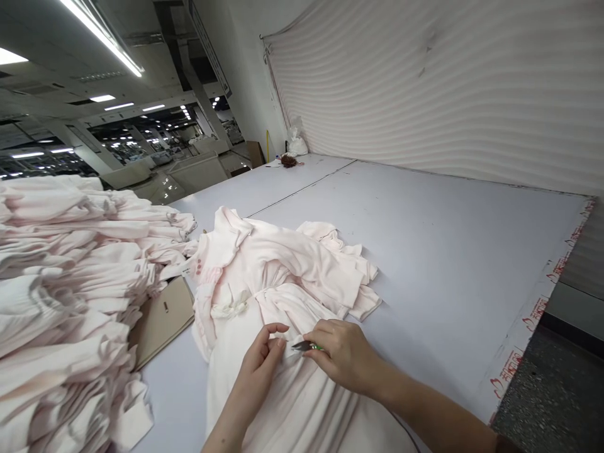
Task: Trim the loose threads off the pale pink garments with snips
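Note:
A pale pink garment point(283, 251) with a short sleeve and a gathered waist lies spread on the table before me. Thread snips point(302, 346) with dark blades and a bit of green are held in my right hand point(346, 355), their tips pointing left just above the cloth. My left hand point(259, 362) pinches at the garment's fabric right beside the blade tips, its index finger curved above the thumb. Whether a loose thread is also between those fingers is too small to tell. A cream bow point(231, 308) sits at the garment's waist.
Stacked pale pink garments point(70, 251) pile up on the left, beside a brown cardboard piece point(165, 314). The light table point(438, 270) reaches back to a hanging striped sheet point(425, 94). A white plastic bag point(296, 145) and a dark reddish bundle point(288, 161) are at the far end.

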Tool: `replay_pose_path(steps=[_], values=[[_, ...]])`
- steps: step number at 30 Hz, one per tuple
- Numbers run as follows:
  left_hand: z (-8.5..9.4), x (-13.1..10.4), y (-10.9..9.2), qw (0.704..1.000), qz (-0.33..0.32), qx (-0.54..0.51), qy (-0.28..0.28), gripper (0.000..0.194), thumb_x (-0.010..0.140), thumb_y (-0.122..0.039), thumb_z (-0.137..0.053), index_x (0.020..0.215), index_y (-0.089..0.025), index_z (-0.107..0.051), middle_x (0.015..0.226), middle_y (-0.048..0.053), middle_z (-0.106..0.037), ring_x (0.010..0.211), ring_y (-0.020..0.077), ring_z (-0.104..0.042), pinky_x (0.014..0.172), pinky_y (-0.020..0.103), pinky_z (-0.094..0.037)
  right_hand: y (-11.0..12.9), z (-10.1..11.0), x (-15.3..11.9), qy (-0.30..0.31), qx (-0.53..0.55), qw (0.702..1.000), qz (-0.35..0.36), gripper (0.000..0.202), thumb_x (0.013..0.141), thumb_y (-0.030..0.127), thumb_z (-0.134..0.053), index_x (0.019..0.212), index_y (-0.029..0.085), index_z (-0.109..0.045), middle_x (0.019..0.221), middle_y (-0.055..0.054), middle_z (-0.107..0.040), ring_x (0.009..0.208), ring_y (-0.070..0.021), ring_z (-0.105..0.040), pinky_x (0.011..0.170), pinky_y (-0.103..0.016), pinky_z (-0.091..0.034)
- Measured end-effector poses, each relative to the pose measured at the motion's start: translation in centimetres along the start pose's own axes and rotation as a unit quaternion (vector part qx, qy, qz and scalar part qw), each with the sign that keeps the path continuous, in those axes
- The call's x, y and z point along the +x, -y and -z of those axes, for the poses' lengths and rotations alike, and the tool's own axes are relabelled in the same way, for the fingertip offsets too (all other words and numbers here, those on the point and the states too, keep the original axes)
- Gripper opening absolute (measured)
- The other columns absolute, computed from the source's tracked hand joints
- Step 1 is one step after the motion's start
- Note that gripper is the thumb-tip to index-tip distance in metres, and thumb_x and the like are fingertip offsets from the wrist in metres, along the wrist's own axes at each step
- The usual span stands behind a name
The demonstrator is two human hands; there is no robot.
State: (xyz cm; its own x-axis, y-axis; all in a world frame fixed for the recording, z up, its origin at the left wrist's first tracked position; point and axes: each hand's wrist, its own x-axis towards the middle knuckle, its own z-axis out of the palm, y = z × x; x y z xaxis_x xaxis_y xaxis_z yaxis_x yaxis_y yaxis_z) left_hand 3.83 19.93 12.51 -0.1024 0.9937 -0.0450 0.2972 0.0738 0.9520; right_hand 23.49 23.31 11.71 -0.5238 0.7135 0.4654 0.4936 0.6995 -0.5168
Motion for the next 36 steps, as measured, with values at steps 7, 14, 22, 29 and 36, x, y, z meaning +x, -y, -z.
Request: replay_pose_path(steps=[7,14,22,29,36], values=[[-0.2,0.3,-0.2,1.0,0.009,-0.012,0.018,0.053,0.077,-0.066,-0.057,0.106,-0.022,-0.059,0.061,-0.006,-0.045,0.053,0.0109,-0.035,0.053,0.023,-0.028,-0.2,0.2,0.3,0.015,0.039,0.999,-0.022,0.012,0.087,0.028,-0.068,0.096,0.023,-0.074,0.086,-0.003,-0.072,0.079,-0.0175,-0.067,0.066,-0.025,-0.044],[-0.3,0.4,-0.7,0.999,0.034,-0.03,0.026,0.053,0.077,-0.065,-0.059,0.109,-0.023,-0.057,0.064,-0.006,-0.048,0.057,0.0121,-0.038,0.057,0.023,-0.03,-1.0,0.7,0.0,0.011,0.1,0.993,-0.066,0.017,0.082,0.028,-0.073,0.099,0.026,-0.075,0.087,0.0,-0.072,0.078,-0.0156,-0.067,0.067,-0.023,-0.045],[-0.3,0.0,-1.2,0.994,-0.064,0.082,-0.043,0.033,0.074,-0.053,-0.065,0.082,-0.022,-0.057,0.075,-0.001,-0.056,0.071,0.0167,-0.052,0.063,0.026,-0.041,-2.0,0.5,-0.2,-0.023,0.148,0.982,-0.119,0.01,0.082,0.026,-0.071,0.091,0.026,-0.076,0.085,0.0,-0.072,0.079,-0.0152,-0.067,0.069,-0.024,-0.045],[-2.2,1.1,-0.9,0.946,-0.227,0.227,0.045,0.01,0.083,-0.033,-0.053,0.082,-0.023,-0.053,0.073,0.0,-0.054,0.06,0.0148,-0.055,0.056,0.026,-0.043,-3.9,0.4,-1.9,-0.067,0.273,0.933,-0.223,0.022,0.088,0.035,-0.058,0.098,0.019,-0.068,0.086,-0.001,-0.07,0.08,-0.0168,-0.063,0.073,-0.027,-0.047],[-2.5,1.8,-0.8,0.927,-0.262,0.26,0.063,0.021,0.09,-0.034,-0.045,0.074,-0.022,-0.052,0.098,0.01,-0.06,0.083,0.0201,-0.062,0.067,0.03,-0.05,-4.0,1.2,-4.0,-0.038,0.271,0.931,-0.241,0.023,0.076,0.015,-0.054,0.096,0.02,-0.063,0.086,0.0,-0.066,0.083,-0.0175,-0.061,0.073,-0.026,-0.045]])
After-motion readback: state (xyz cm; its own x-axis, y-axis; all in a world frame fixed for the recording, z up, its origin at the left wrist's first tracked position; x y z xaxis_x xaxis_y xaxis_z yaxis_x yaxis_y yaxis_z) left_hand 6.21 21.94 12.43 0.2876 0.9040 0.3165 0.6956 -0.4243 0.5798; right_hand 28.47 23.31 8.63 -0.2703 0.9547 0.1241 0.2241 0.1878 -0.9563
